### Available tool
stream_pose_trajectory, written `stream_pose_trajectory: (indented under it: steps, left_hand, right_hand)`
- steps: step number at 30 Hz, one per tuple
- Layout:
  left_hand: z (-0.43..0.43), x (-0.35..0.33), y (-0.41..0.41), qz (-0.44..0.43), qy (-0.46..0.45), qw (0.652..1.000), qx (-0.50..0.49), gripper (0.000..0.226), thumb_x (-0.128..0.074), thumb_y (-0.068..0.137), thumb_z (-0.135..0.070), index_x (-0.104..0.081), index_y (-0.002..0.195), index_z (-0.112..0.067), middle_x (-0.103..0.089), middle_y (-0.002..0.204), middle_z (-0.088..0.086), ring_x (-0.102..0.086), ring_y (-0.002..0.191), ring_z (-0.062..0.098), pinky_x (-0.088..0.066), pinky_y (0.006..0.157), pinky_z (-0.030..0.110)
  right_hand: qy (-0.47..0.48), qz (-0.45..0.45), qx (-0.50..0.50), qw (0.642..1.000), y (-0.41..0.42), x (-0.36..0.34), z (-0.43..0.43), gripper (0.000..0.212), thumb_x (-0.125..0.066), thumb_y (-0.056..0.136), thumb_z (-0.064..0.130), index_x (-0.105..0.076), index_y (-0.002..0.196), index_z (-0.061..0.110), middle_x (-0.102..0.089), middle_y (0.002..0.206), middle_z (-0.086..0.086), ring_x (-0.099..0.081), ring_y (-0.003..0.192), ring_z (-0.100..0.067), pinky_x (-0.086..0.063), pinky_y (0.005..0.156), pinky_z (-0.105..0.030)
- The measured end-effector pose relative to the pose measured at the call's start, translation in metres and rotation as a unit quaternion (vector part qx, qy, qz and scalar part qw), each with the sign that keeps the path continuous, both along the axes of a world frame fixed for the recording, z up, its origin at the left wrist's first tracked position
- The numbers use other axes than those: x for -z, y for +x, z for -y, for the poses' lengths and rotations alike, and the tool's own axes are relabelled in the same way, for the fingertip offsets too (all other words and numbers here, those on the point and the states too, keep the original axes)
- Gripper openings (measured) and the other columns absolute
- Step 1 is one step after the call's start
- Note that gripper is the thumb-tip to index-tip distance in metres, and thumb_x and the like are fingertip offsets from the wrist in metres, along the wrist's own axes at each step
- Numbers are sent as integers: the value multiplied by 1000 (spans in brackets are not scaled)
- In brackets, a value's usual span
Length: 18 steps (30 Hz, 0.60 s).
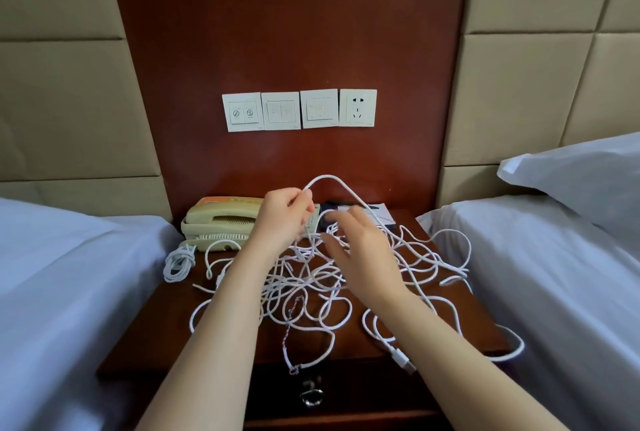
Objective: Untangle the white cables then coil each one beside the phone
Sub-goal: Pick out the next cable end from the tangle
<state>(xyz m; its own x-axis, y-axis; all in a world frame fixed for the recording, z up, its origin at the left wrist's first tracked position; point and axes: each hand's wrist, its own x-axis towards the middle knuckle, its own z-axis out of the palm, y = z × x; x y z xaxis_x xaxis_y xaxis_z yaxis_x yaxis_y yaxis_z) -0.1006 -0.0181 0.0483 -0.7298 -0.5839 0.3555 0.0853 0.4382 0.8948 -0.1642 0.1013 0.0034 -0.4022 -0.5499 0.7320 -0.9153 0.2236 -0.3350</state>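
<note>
Pinching a white cable loop (332, 178) just right of the phone (214, 222), the left hand (282, 219) holds it arching rightward past the right hand (363, 254), whose spread fingers (356, 219) hover above the tangle (311, 287).

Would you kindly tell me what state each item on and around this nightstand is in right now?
Beige corded telephone: handset on cradle.
Loose white cables: tangled on the dark wooden nightstand.
Bundled white cable: coiled beside the telephone.
Left hand: pinching a raised cable loop.
Right hand: open above the tangle.
White wall socket: nothing plugged in.
</note>
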Motion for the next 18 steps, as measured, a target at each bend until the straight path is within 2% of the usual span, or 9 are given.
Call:
stream_pose_trajectory:
  steps: [2, 5, 8, 10, 11, 13, 14, 16, 18]
  left_hand:
    - [-2, 2, 1, -21, 42, 998, 34, 34, -43, 99, -14, -54, 68, -5, -42, 56, 2, -33, 41, 9, -29, 45, 26]
    - [0, 9, -1, -58, 58, 995, 58, 26, -44, 98, -10, -59, 76, -6, -50, 63, 4, -38, 47, 11, -32, 45, 24]
    - [9, 24, -7, -63, 50, 997, 0, 18, -45, 99, -14, -62, 102, -16, -57, 82, -1, -50, 58, 6, -42, 52, 17]
    - [15, 38, -10, -14, 22, 999, -17, 21, -45, 99, -19, -58, 116, -20, -59, 100, -7, -55, 78, -2, -43, 65, 10]
    - [16, 46, -12, 16, 5, 1000, -10, 22, -46, 99, -22, -57, 117, -21, -60, 106, -9, -56, 88, 0, -42, 71, 13]
    - [18, 58, -15, 47, -9, 999, 5, 17, -50, 97, -26, -59, 111, -23, -62, 102, -12, -57, 96, 5, -41, 74, 18]
    - [19, 62, -18, 47, -9, 999, 8, 14, -52, 96, -28, -61, 106, -23, -63, 97, -13, -59, 95, 5, -41, 71, 15]
    - [21, 62, -24, 42, -19, 999, 0, 15, -54, 95, -30, -64, 98, -19, -63, 82, -13, -60, 82, 3, -39, 60, 6]
    - [23, 64, -30, 54, -53, 997, -35, 20, -53, 95, -30, -66, 91, -15, -55, 66, -15, -50, 62, -2, -36, 51, 5]
  right_hand:
    - [28, 65, -20, 997, -2, 5, 13, 28, -60, 91, 20, -61, 117, 11, -50, 87, 4, -46, 64, -8, -34, 60, -21]
    - [49, 82, -27, 995, -9, 3, 33, 9, -55, 90, 12, -64, 90, 9, -49, 72, 4, -40, 58, -9, -28, 56, -27]
    - [67, 134, -44, 988, -25, -8, 50, 23, -50, 92, 7, -51, 70, 11, -51, 62, -1, -43, 56, -16, -30, 56, -31]
    - [62, 190, -52, 978, -37, -17, 57, 32, -47, 95, 10, -47, 63, 12, -51, 56, 0, -46, 47, -8, -36, 51, -25]
    - [69, 219, -61, 971, -42, -21, 60, 35, -46, 96, 11, -47, 61, 14, -52, 54, 2, -48, 43, -4, -38, 48, -20]
    - [87, 271, -91, 954, -48, -26, 64, 38, -41, 98, 10, -50, 61, 14, -55, 53, 2, -49, 39, -1, -42, 45, -17]
    - [85, 290, -107, 947, -49, -28, 66, 38, -40, 98, 8, -51, 62, 13, -57, 54, 1, -49, 39, 0, -42, 45, -16]
    - [56, 308, -129, 941, -52, -31, 71, 36, -39, 97, 5, -54, 65, 12, -57, 54, 1, -50, 42, -2, -42, 48, -15]
    - [15, 329, -151, 932, -53, -36, 76, 35, -38, 98, 5, -54, 67, 12, -54, 55, 0, -48, 41, -4, -39, 46, -17]
